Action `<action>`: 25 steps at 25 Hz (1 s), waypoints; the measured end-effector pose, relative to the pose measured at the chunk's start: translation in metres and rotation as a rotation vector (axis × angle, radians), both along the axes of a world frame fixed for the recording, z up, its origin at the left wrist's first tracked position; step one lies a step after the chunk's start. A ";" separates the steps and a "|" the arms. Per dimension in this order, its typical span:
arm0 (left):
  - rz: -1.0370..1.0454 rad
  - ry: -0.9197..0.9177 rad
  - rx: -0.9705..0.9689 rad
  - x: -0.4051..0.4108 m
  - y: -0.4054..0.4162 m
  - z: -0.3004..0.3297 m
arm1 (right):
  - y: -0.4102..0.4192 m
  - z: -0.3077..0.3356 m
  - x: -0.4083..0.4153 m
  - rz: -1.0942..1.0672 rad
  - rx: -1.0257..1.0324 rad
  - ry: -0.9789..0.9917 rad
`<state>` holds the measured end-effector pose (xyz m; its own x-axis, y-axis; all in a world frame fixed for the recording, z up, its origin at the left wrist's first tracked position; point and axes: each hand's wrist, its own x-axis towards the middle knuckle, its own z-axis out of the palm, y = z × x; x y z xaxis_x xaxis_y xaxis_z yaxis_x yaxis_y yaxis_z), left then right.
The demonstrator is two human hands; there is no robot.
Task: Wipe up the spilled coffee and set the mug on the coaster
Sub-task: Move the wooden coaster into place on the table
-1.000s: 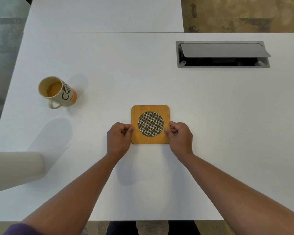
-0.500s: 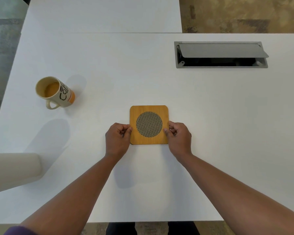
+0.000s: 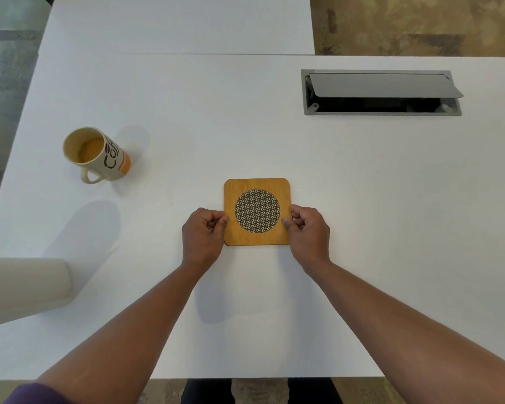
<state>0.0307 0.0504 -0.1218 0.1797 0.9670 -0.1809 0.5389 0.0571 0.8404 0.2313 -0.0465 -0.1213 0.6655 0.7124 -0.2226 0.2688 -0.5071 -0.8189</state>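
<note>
from my remote view: the white table fills the frame, with a second white table butted against its far edge. a grey cable hatch, its flap raised, is set into the table at far right. a pale cylinder, a paper roll as far as i can tell, lies at the near left edge. the square wooden coaster, with a round woven inset, lies flat at centre. the left hand pinches the coaster's left edge, fingers curled; the right hand pinches its right edge likewise. the mug, cream with an orange base band and dark lettering, stands well apart at far left, coffee inside, handle toward me. i cannot make out any spill.
</note>
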 end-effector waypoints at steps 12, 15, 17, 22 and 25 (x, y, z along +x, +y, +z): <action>0.003 0.011 0.000 -0.001 0.000 -0.002 | -0.001 -0.001 -0.001 0.008 -0.009 -0.034; -0.002 0.003 0.014 0.000 0.000 0.000 | -0.002 -0.001 -0.002 0.007 0.007 -0.030; -0.001 0.010 0.018 0.001 -0.001 0.001 | -0.001 0.000 -0.002 0.007 0.003 -0.020; -0.142 0.091 0.124 0.001 -0.003 0.007 | -0.003 0.003 -0.003 0.258 -0.026 -0.265; -0.316 0.226 0.313 0.001 -0.004 0.006 | -0.004 0.004 -0.003 0.451 -0.129 -0.500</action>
